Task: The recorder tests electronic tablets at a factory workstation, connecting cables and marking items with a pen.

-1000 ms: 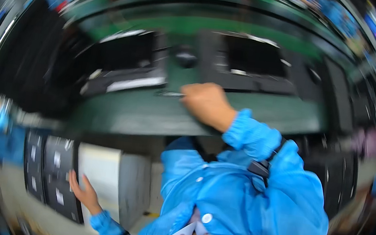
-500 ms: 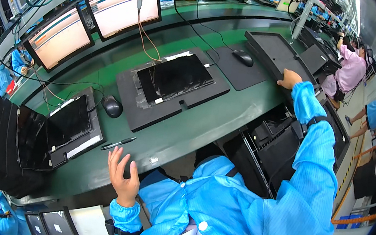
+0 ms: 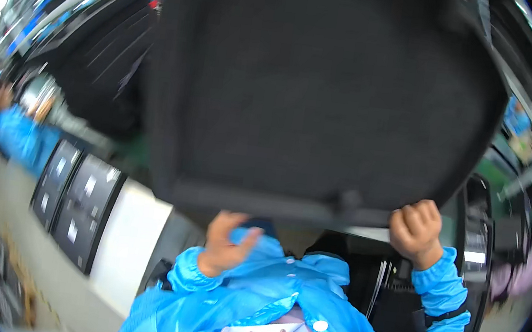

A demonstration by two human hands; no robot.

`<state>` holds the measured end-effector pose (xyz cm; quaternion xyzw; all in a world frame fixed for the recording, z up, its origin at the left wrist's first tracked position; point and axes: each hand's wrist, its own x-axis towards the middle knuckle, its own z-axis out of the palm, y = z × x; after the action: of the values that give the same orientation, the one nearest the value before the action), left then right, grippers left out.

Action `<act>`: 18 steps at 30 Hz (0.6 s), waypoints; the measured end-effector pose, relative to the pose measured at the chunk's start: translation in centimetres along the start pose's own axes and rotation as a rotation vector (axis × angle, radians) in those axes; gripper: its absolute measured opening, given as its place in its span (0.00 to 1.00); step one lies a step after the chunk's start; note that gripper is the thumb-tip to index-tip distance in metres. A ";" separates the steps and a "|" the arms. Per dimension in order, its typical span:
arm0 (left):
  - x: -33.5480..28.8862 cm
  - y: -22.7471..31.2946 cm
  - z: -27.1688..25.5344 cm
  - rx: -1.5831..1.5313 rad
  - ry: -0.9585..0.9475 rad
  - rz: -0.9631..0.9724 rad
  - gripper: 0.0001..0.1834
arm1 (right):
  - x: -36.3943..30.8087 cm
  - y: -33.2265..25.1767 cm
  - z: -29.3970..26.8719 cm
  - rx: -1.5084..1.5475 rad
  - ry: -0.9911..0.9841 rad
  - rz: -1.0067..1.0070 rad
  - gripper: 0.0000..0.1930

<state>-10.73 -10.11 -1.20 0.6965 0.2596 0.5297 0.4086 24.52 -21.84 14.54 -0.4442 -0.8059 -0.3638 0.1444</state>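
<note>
A big black tray (image 3: 327,100) is up in the air in front of the person, and it hides most of the green counter (image 3: 449,222). The tray's lower side is over the near edge of the counter. The right hand (image 3: 416,232) has its fingers curled tight around the tray's near right corner. The left hand (image 3: 230,244) is by the tray's near side, left of the middle, with its thumb and fingers spread apart (it is blurry, so I cannot tell if the fingertips touch the tray). A tall dark stack (image 3: 103,56) is at the counter's left end. Below that end are dark cases (image 3: 83,206) with white labels, just beside a white panel (image 3: 131,236). A co-worker in blue (image 3: 23,139) is past the counter's left end.
</note>
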 end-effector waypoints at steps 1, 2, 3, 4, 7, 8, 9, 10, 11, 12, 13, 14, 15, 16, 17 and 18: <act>0.6 4.9 -0.7 0.166 -0.235 -0.061 0.16 | 3.0 -1.4 1.9 0.035 0.005 -0.144 0.13; -0.2 7.8 -1.0 -0.199 -0.412 -0.401 0.16 | 5.6 -3.1 3.9 0.059 0.023 -0.276 0.14; -0.3 8.2 -1.3 -0.329 -0.480 -0.086 0.15 | 8.0 -5.0 6.0 0.109 0.038 -0.373 0.14; -1.7 9.3 -2.3 -0.361 -0.572 -0.112 0.15 | 10.3 -7.1 8.0 0.149 0.054 -0.466 0.13; -5.8 11.7 -6.3 -0.398 -0.598 -0.135 0.15 | 16.0 -15.6 13.9 0.441 0.033 -0.710 0.11; -7.2 11.5 -7.9 -0.294 -0.450 -0.169 0.15 | 17.1 -18.6 16.1 0.540 0.002 -0.779 0.10; -8.6 11.2 -9.1 -0.190 -0.304 -0.200 0.16 | 18.1 -21.6 18.1 0.713 -0.046 -0.777 0.10; -9.6 10.8 -9.8 -0.061 -0.052 -0.255 0.16 | 18.9 -23.9 19.7 0.874 -0.108 -0.764 0.09; -10.6 9.9 -10.6 0.185 0.090 -0.307 0.17 | 18.9 -25.8 21.2 0.982 -0.206 -0.726 0.08; -11.7 8.8 -11.7 0.440 0.237 -0.359 0.19 | 19.1 -27.3 22.7 0.996 -0.193 -0.759 0.08; -12.5 7.6 -12.9 0.676 0.308 -0.387 0.25 | 19.2 -28.3 24.0 1.052 -0.198 -0.696 0.09; -13.8 6.0 -13.9 0.902 0.366 -0.418 0.31 | 19.0 -29.0 25.2 1.106 -0.216 -0.621 0.10; -15.3 4.9 -14.8 1.083 0.298 -0.547 0.44 | 19.1 -29.4 26.1 1.092 -0.234 -0.578 0.12; -16.4 3.8 -15.1 1.090 0.314 -0.559 0.44 | 19.3 -29.2 26.7 1.100 -0.231 -0.597 0.12; -16.9 3.3 -15.5 1.167 0.224 -0.635 0.49 | 19.5 -28.9 27.0 1.100 -0.215 -0.536 0.13; -17.3 2.8 -15.9 1.244 0.139 -0.710 0.54 | 19.9 -28.6 27.2 1.098 -0.192 -0.482 0.14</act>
<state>-31.32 -20.70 -6.23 0.6385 0.7495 0.1619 0.0666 -7.77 0.02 -6.38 -0.1405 -0.9631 0.1245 0.1926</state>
